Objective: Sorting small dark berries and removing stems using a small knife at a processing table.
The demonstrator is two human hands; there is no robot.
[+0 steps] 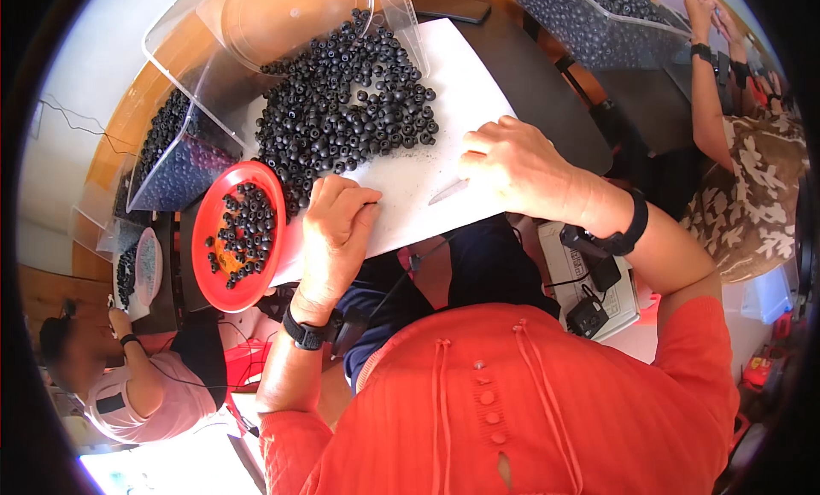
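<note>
A thick heap of small round black pieces that look like berries (pixel 342 111) covers the far part of a white board (pixel 418 213) in front of me. My left hand (pixel 336 217) is over the board's near edge, thumb and fingers drawn together; anything between them is too small to make out. On the right, my right hand (pixel 517 166) is closed round a small knife, its thin blade (pixel 448 192) pointing left above the board. Left of my left hand, a red plate (pixel 204 256) holds more black pieces, with something orange among them.
A clear plastic tub (pixel 175 175) of black pieces stands at the left, and another clear tub (pixel 598 34) at the far right. A dark phone-like slab (pixel 453 6) lies on the table behind the board. People sit at left and right.
</note>
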